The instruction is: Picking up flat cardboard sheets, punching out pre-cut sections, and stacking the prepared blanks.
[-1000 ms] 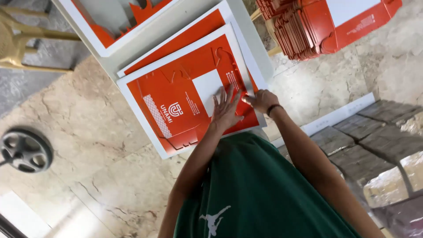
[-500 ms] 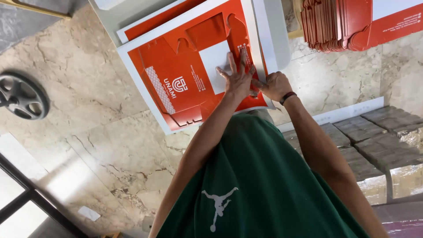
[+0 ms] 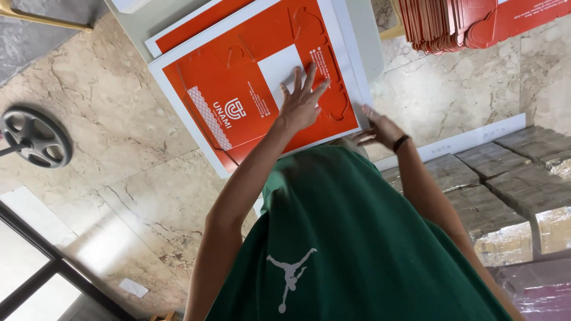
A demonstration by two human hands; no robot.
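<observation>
Orange die-cut carton sheet [image 3: 238, 89] flat on worktop [image 3: 357, 35], atop similar sheet; no folds visible. Left hand [image 3: 300, 101] splayed, pressing sheet. Right hand [image 3: 380, 128] loose at sheet's edge, grip unclear. Finished stack [image 3: 452, 24] nearby.

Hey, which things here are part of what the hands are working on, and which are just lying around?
In hand:
left hand, flat on the orange printed sheet
right hand, at that sheet's edge
second orange sheet underneath

Lying about:
stack of orange die-cut sheets
black wheel
wrapped bundles
</observation>
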